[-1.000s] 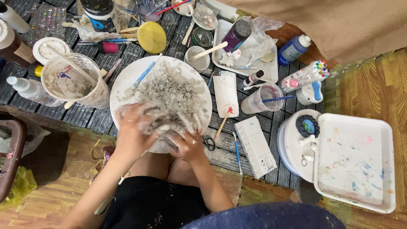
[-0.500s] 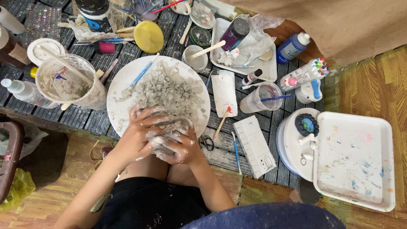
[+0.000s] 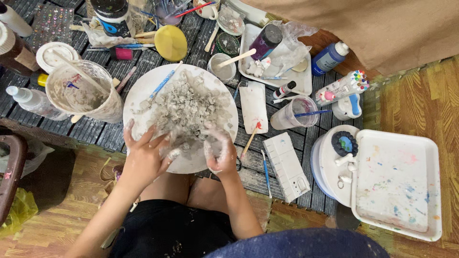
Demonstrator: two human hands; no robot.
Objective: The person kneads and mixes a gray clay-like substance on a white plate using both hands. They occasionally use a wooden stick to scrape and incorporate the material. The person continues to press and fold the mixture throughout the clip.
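Note:
A round white plate (image 3: 138, 98) on the dark slatted table holds a heap of grey lumpy paste (image 3: 184, 107). My left hand (image 3: 146, 155) rests on the near left edge of the heap, fingers spread and smeared with grey. My right hand (image 3: 219, 148), coated in the same paste, is curled over a clump at the near right rim. A blue-handled brush (image 3: 162, 83) lies across the plate's far left side.
A clear tub of grey slurry (image 3: 81, 91) stands left of the plate. A white tray (image 3: 399, 184) with paint stains sits at right, a white ice-cube mould (image 3: 287, 165) beside it. Bottles, cups, brushes and a yellow lid (image 3: 170, 43) crowd the far side.
Both hands have shifted a little within the paste, and the left hand's fingers have spread wider. The view has moved slightly.

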